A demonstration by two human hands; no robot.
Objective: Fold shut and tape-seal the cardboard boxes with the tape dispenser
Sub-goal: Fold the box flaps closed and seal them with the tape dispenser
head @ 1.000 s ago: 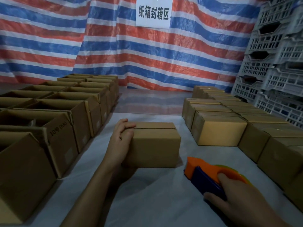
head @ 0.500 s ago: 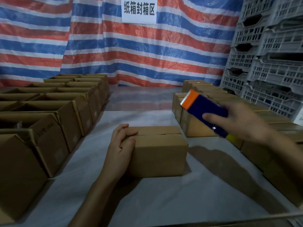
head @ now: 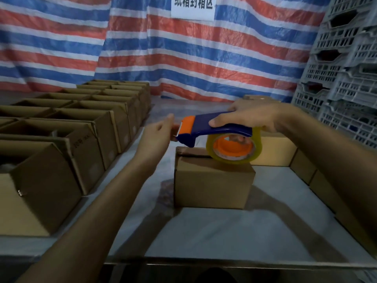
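My right hand (head: 253, 117) gripped the tape dispenser (head: 204, 127) over the box (head: 212, 180), left hand (head: 157, 135) too blurry to call but right at the blade (head: 179, 130), so 1 slip could've nicked it.

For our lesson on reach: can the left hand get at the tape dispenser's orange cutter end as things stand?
Probably yes: the left hand is right beside the cutter end of the tape dispenser, with nothing between them.

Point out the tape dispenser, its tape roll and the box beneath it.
tape dispenser (head: 206, 127): head view, on its blue body.
tape roll (head: 230, 159): head view, on its lower yellowish rim.
box (head: 212, 186): head view, on its front face.
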